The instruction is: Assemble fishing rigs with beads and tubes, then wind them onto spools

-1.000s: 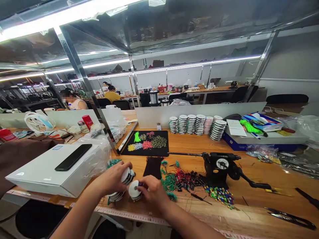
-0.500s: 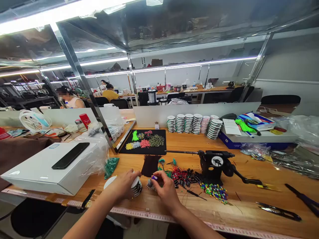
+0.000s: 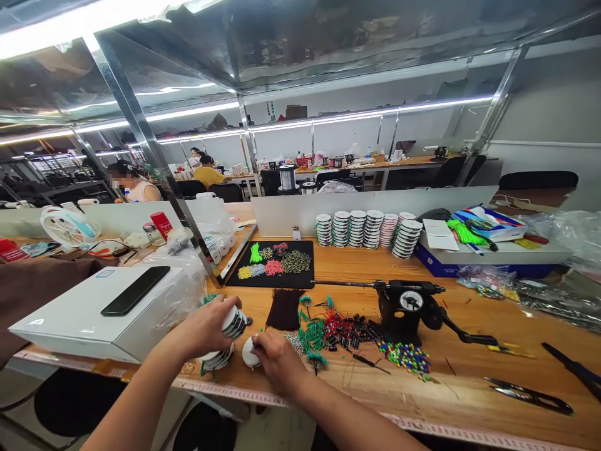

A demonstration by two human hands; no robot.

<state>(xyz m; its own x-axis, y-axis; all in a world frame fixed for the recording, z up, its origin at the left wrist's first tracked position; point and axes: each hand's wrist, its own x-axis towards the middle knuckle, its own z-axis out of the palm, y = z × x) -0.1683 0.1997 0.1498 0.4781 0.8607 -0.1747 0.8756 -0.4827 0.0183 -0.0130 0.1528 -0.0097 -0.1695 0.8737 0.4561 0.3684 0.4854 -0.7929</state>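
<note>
My left hand (image 3: 206,329) is shut around a white spool of dark wire (image 3: 233,322), held just above the wooden bench (image 3: 451,382). Beneath it lies a small stack of wound spools (image 3: 216,360). My right hand (image 3: 279,363) grips a white disc-sided spool (image 3: 250,352) close to that stack. Its fingers hide part of the spool. To the right of this hand are loose green beaded pieces (image 3: 313,338) and a grey heap of small metal beads (image 3: 293,341).
A dark brown fringe (image 3: 284,310) lies ahead of my hands, beyond it a black mat (image 3: 270,269) with coloured bead piles. A black hand-cranked winder (image 3: 406,307), red-and-black pieces, several stacked spools (image 3: 361,228), scissors (image 3: 528,394) and a white box (image 3: 94,319) bearing a phone surround them.
Both hands have moved left. My left hand has raised its spool above the stack, and my right hand has dropped onto the white spool. The purple-tipped item seen earlier no longer shows.
</note>
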